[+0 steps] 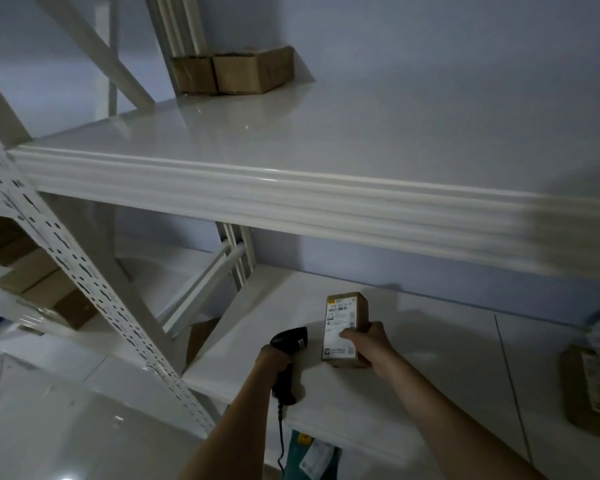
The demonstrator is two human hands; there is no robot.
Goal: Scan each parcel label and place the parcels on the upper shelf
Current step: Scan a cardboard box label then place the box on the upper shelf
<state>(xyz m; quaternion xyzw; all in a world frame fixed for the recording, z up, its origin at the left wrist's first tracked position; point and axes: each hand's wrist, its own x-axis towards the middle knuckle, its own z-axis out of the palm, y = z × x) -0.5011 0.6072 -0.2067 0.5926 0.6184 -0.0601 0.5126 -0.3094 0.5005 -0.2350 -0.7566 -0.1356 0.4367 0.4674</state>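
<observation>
Nearest, a left hand (274,358) grips one black scanner (289,342); beside it, the right hand (369,341), fingers curled, holds one labelled parcel (346,327) upright on the lower shelf (430,358). Beyond, two cardboard boxes (234,71) sit on the upper shelf (326,133).

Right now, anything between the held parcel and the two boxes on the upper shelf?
Head view: only bare upper shelf and its front edge between parcel and boxes.

Brown cardboard parcel (355,315) with white barcoded label (340,329); black handheld scanner (290,344); white metal shelving (291,192).
</observation>
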